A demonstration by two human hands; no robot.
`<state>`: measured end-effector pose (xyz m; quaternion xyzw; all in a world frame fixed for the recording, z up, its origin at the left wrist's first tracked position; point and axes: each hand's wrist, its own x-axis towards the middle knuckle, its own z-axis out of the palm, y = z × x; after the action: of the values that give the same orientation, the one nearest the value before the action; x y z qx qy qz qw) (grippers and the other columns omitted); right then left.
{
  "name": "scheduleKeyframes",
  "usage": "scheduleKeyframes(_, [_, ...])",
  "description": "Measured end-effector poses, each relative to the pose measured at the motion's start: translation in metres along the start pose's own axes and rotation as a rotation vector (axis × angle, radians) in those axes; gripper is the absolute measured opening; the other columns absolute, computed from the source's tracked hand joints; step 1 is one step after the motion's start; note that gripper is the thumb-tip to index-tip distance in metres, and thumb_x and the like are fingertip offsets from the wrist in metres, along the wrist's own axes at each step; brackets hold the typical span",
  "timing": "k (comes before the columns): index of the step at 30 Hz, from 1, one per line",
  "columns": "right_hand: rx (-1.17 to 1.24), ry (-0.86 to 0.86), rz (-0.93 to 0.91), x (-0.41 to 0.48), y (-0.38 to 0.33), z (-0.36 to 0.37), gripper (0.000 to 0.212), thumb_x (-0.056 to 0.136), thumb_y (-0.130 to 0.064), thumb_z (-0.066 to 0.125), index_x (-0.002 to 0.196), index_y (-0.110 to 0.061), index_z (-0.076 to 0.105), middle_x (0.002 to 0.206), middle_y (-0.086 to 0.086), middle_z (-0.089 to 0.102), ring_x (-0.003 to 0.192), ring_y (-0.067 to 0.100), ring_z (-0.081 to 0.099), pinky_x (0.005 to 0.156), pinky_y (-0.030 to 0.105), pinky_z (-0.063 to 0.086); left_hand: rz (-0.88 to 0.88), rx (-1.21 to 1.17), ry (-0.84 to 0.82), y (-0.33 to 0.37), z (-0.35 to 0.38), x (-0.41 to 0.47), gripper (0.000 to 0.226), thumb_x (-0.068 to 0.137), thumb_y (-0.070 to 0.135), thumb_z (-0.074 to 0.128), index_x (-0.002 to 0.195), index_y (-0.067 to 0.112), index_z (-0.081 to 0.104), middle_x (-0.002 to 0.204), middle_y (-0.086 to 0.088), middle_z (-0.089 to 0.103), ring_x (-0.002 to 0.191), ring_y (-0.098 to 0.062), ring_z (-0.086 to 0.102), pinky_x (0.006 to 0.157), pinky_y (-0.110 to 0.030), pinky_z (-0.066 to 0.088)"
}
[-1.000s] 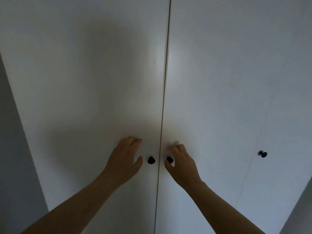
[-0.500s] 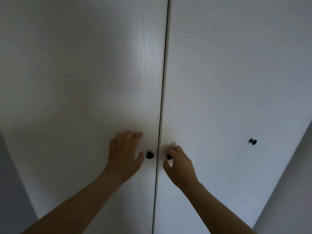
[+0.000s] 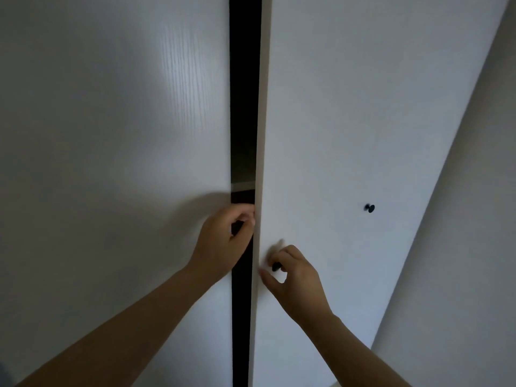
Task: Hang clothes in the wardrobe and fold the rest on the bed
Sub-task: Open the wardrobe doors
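One knob (image 3: 276, 266) between right hand (image 3: 297, 284) fingers (image 3: 290, 252); left hand (image 3: 220, 243) curled at door gap (image 3: 243, 107).

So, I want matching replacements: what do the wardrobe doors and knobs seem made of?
The wardrobe doors look like matt white laminated board; fine vertical wood grain shows where light falls. Each door knob is small, round, black: metal or plastic, cannot tell.
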<state>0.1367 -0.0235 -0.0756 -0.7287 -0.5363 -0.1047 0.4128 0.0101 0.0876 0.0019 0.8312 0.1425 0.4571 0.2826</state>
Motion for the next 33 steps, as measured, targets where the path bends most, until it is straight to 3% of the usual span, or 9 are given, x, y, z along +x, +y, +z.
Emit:
scheduleKeyframes(3, [-0.025, 0.025, 0.035, -0.015, 0.001, -0.01, 0.021, 0.082, -0.045, 0.069, 0.087, -0.027, 0.06, 0.087, -0.016, 0.053, 0.075, 0.002, 0.053, 0.067, 0.009, 0.044, 0.049, -0.021, -0.009, 0.009, 0.006, -0.005, 0.018, 0.093, 0.011, 0.057, 0.108, 0.014, 0.067, 0.1, 0.012, 0.067, 0.097, 0.003, 0.059, 0.083, -0.006, 0.046])
scheduleKeyframes(6, [-0.077, 0.045, 0.098, -0.021, 0.001, -0.013, 0.032, 0.078, -0.057, 0.066, 0.083, -0.028, 0.055, 0.084, -0.015, 0.052, 0.073, 0.005, 0.053, 0.064, 0.014, 0.046, 0.076, 0.002, -0.033, 0.016, 0.01, -0.007, 0.017, 0.092, 0.012, 0.059, 0.106, 0.013, 0.068, 0.1, 0.009, 0.068, 0.096, -0.001, 0.061, 0.083, -0.01, 0.048])
scheduleKeyframes(10, [-0.123, 0.076, 0.204, -0.029, -0.001, -0.02, 0.039, 0.076, -0.064, 0.064, 0.08, -0.028, 0.048, 0.08, -0.014, 0.047, 0.066, 0.007, 0.049, 0.056, 0.011, 0.039, 0.084, 0.026, -0.043, 0.032, 0.018, -0.014, 0.014, 0.091, 0.015, 0.06, 0.102, 0.016, 0.068, 0.1, 0.01, 0.068, 0.094, -0.004, 0.062, 0.084, -0.016, 0.051])
scheduleKeyframes(16, [-0.032, 0.114, 0.259, -0.052, 0.004, -0.042, 0.045, 0.075, -0.053, 0.071, 0.101, -0.03, 0.042, 0.095, -0.014, 0.046, 0.075, 0.007, 0.054, 0.056, 0.005, 0.037, 0.101, 0.014, -0.042, 0.061, 0.036, -0.028, 0.013, 0.091, 0.011, 0.06, 0.102, 0.016, 0.068, 0.101, 0.009, 0.069, 0.095, -0.005, 0.064, 0.087, -0.02, 0.052])
scheduleKeyframes(19, [-0.007, 0.106, 0.266, -0.064, 0.01, -0.058, 0.045, 0.076, -0.049, 0.072, 0.1, -0.031, 0.039, 0.095, -0.014, 0.046, 0.071, 0.007, 0.053, 0.053, 0.005, 0.036, 0.127, 0.02, -0.056, 0.075, 0.046, -0.034, 0.017, 0.092, 0.009, 0.059, 0.1, 0.022, 0.066, 0.096, 0.018, 0.065, 0.095, 0.0, 0.062, 0.084, -0.008, 0.048])
scheduleKeyframes(23, [0.0, 0.102, 0.281, -0.085, 0.025, -0.086, 0.044, 0.076, -0.049, 0.071, 0.101, -0.034, 0.039, 0.098, -0.017, 0.05, 0.074, 0.007, 0.058, 0.056, 0.005, 0.039, 0.078, 0.051, -0.037, 0.083, 0.064, -0.047, 0.02, 0.091, 0.009, 0.06, 0.109, 0.015, 0.067, 0.103, 0.009, 0.068, 0.098, -0.005, 0.063, 0.088, -0.013, 0.048])
scheduleKeyframes(29, [-0.069, 0.156, 0.308, -0.116, 0.052, -0.133, 0.041, 0.077, -0.044, 0.071, 0.101, -0.041, 0.037, 0.095, -0.025, 0.047, 0.069, 0.002, 0.053, 0.058, -0.002, 0.033, -0.027, 0.017, -0.054, 0.095, 0.092, -0.076, 0.029, 0.088, 0.005, 0.062, 0.115, 0.017, 0.062, 0.106, 0.007, 0.066, 0.1, -0.004, 0.061, 0.084, -0.008, 0.045])
scheduleKeyframes(31, [-0.081, 0.168, 0.338, -0.126, 0.065, -0.152, 0.034, 0.081, -0.041, 0.069, 0.106, -0.034, 0.046, 0.097, -0.021, 0.053, 0.073, 0.004, 0.055, 0.066, 0.002, 0.042, -0.039, 0.022, -0.063, 0.103, 0.104, -0.083, 0.03, 0.088, 0.005, 0.063, 0.115, 0.018, 0.062, 0.105, 0.008, 0.066, 0.1, -0.003, 0.06, 0.082, -0.005, 0.044])
scheduleKeyframes(33, [-0.086, 0.189, 0.362, -0.133, 0.075, -0.171, 0.028, 0.085, -0.037, 0.066, 0.107, -0.023, 0.054, 0.097, -0.012, 0.059, 0.077, 0.008, 0.056, 0.073, 0.017, 0.052, -0.05, 0.022, -0.072, 0.109, 0.116, -0.088, 0.03, 0.087, 0.005, 0.064, 0.114, 0.018, 0.062, 0.104, 0.008, 0.066, 0.099, -0.005, 0.06, 0.083, -0.007, 0.044])
